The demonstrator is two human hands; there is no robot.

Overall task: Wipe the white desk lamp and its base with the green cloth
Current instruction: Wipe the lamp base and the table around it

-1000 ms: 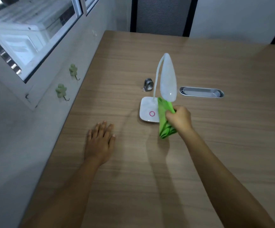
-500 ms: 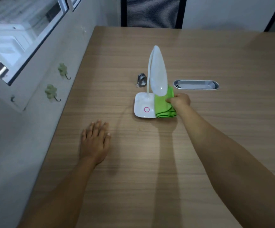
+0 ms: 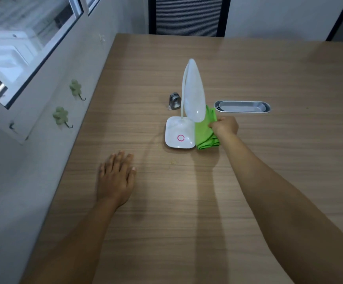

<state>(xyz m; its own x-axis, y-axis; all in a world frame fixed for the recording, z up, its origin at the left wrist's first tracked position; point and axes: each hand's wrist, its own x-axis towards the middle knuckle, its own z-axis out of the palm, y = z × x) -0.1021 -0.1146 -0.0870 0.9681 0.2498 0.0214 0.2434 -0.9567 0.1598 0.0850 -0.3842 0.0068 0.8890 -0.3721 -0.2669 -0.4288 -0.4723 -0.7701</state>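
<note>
The white desk lamp stands mid-table: a long oval head [image 3: 194, 93] on a thin bent neck above a square white base [image 3: 179, 135] with a pink ring button. A folded green cloth [image 3: 205, 132] lies against the base's right edge, partly under the lamp head. My right hand [image 3: 224, 126] is closed on the cloth's right side, arm reaching from the lower right. My left hand [image 3: 116, 177] rests flat, palm down, fingers together, on the wooden table [image 3: 187, 201] to the lower left of the base, holding nothing.
A small grey metal clip-like object [image 3: 174, 101] sits just behind the base. A silver oval cable grommet [image 3: 241, 107] is set in the table right of the lamp. The wall with two green hooks [image 3: 61, 117] and a window borders the table's left edge. A dark chair back [image 3: 187, 15] stands beyond the far edge.
My right hand carried the green cloth from in front of the lamp base back and to its right side, then slid it slightly further right off the base. The left hand stayed flat.
</note>
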